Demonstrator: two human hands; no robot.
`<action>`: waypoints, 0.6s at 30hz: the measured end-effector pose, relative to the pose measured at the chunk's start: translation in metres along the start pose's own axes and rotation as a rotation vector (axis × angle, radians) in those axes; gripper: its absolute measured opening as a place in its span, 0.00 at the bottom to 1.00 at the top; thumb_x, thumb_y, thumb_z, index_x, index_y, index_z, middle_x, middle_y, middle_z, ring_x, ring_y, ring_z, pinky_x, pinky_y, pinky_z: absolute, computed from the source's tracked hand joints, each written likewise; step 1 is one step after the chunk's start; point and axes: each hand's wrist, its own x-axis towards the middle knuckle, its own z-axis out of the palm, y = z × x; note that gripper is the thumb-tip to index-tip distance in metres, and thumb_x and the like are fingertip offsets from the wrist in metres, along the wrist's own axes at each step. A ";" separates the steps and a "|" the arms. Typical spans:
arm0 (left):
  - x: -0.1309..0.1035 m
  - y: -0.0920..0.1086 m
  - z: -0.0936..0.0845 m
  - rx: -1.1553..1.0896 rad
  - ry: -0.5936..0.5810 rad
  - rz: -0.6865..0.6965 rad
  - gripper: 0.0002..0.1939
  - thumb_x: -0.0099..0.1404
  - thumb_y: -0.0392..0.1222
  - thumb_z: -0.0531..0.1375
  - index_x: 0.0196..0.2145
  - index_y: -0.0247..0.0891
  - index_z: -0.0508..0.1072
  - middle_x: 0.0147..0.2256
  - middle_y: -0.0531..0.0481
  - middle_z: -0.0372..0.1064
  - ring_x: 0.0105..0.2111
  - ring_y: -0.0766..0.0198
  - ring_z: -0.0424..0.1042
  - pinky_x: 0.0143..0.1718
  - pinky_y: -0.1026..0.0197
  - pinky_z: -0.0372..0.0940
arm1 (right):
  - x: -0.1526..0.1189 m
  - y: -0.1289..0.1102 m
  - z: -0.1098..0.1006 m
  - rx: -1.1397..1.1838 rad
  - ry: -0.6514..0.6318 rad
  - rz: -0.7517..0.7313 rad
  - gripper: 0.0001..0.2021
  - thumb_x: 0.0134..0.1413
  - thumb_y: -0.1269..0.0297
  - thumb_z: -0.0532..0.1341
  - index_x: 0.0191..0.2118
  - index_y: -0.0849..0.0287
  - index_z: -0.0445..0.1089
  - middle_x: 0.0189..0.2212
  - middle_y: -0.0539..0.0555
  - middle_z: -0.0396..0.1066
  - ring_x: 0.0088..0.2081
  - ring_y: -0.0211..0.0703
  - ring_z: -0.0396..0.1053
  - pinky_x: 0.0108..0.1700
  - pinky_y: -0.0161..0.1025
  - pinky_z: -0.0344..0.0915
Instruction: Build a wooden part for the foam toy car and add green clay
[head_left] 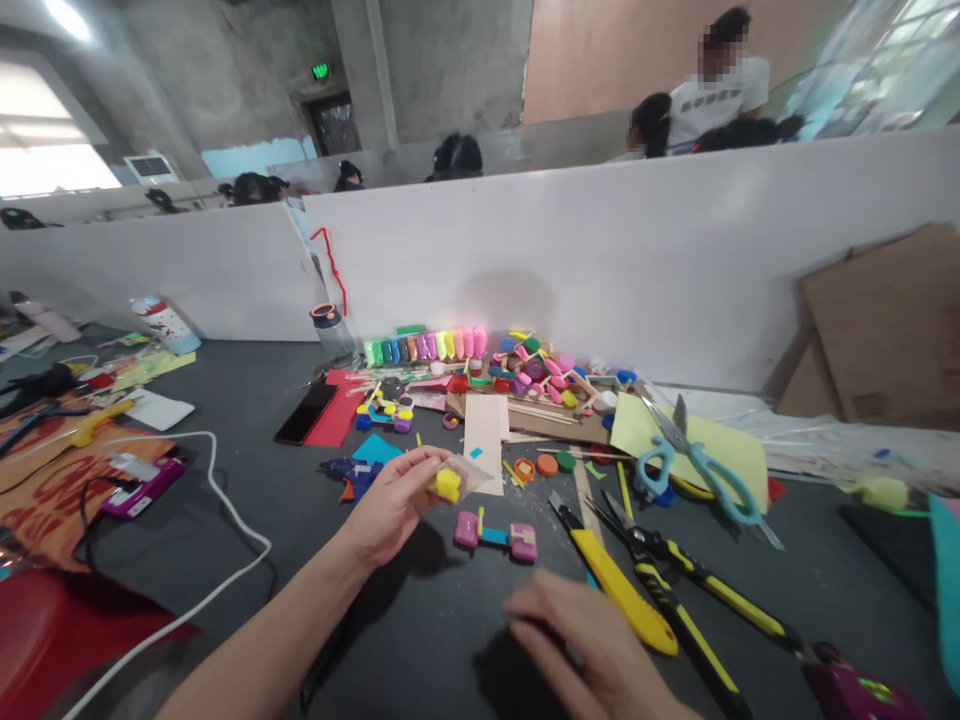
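My left hand (397, 505) is closed around a small clear plastic bag (472, 473) with a lump of yellow modelling clay (448, 485) in it. Just below it on the dark table lies a small piece (495, 537) with purple blocks at both ends and a blue strip between. My right hand (577, 645) hovers low at the front, smeared by motion, its fingertips pointing left; whether it holds anything cannot be made out. To its right are a yellow utility knife (626, 590) and yellow-and-black pliers (675, 620).
Blue-handled scissors (697, 460) rest on yellow paper at the right. A row of coloured clay packets (427, 346) and many small clay pieces stand along the white partition (600, 250). A blue glue gun (352, 477), a phone (306, 413) and a white cable (225, 510) lie left.
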 end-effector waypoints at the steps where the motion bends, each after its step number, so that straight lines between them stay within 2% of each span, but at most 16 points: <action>1: -0.010 0.005 0.006 -0.062 -0.007 -0.032 0.19 0.64 0.56 0.63 0.39 0.35 0.76 0.37 0.46 0.75 0.36 0.62 0.74 0.40 0.60 0.70 | 0.007 -0.006 -0.009 0.009 0.092 -0.046 0.06 0.68 0.68 0.55 0.44 0.53 0.68 0.32 0.50 0.73 0.34 0.38 0.72 0.38 0.31 0.66; 4: -0.028 0.015 0.023 -0.209 -0.027 -0.104 0.18 0.58 0.54 0.68 0.35 0.36 0.77 0.33 0.49 0.74 0.31 0.65 0.72 0.35 0.63 0.68 | 0.031 -0.019 -0.027 -0.034 0.281 0.047 0.11 0.66 0.66 0.59 0.52 0.51 0.67 0.43 0.54 0.74 0.37 0.39 0.71 0.39 0.34 0.67; 5: -0.031 0.018 0.027 -0.245 -0.034 -0.119 0.19 0.57 0.55 0.70 0.35 0.35 0.78 0.32 0.49 0.74 0.30 0.66 0.71 0.34 0.64 0.68 | 0.039 -0.021 -0.030 -0.037 0.295 0.095 0.13 0.65 0.64 0.61 0.54 0.52 0.66 0.45 0.55 0.73 0.37 0.40 0.71 0.39 0.35 0.68; 6: -0.033 0.019 0.031 -0.274 -0.041 -0.131 0.19 0.56 0.55 0.70 0.34 0.35 0.78 0.31 0.49 0.73 0.30 0.66 0.70 0.33 0.65 0.67 | 0.045 -0.023 -0.031 -0.020 0.285 0.120 0.12 0.64 0.63 0.61 0.53 0.53 0.68 0.44 0.54 0.74 0.36 0.40 0.71 0.39 0.35 0.68; 8: -0.036 0.020 0.036 -0.315 -0.050 -0.148 0.20 0.54 0.55 0.71 0.33 0.34 0.78 0.30 0.49 0.73 0.29 0.67 0.69 0.31 0.65 0.66 | 0.054 -0.026 -0.033 0.008 0.229 0.099 0.04 0.65 0.62 0.61 0.42 0.55 0.72 0.36 0.52 0.75 0.34 0.40 0.70 0.37 0.35 0.67; 11: -0.039 0.018 0.041 -0.347 -0.039 -0.159 0.22 0.55 0.57 0.71 0.33 0.32 0.78 0.29 0.48 0.72 0.28 0.67 0.68 0.27 0.66 0.64 | 0.059 -0.028 -0.032 0.007 0.221 0.036 0.12 0.68 0.63 0.58 0.30 0.56 0.70 0.27 0.49 0.72 0.30 0.38 0.68 0.35 0.34 0.63; 15: -0.044 0.008 0.043 -0.373 0.060 -0.128 0.17 0.59 0.53 0.69 0.35 0.35 0.76 0.29 0.52 0.69 0.26 0.70 0.66 0.23 0.70 0.59 | 0.060 -0.024 -0.033 -0.033 0.326 0.064 0.14 0.69 0.64 0.55 0.29 0.56 0.67 0.24 0.48 0.68 0.27 0.37 0.64 0.32 0.35 0.59; 18: -0.047 0.000 0.042 -0.378 0.109 -0.091 0.20 0.61 0.57 0.67 0.39 0.37 0.75 0.33 0.52 0.70 0.29 0.70 0.68 0.28 0.69 0.63 | 0.061 -0.019 -0.034 -0.065 0.372 0.079 0.13 0.69 0.64 0.54 0.30 0.57 0.66 0.25 0.48 0.66 0.27 0.37 0.63 0.32 0.35 0.59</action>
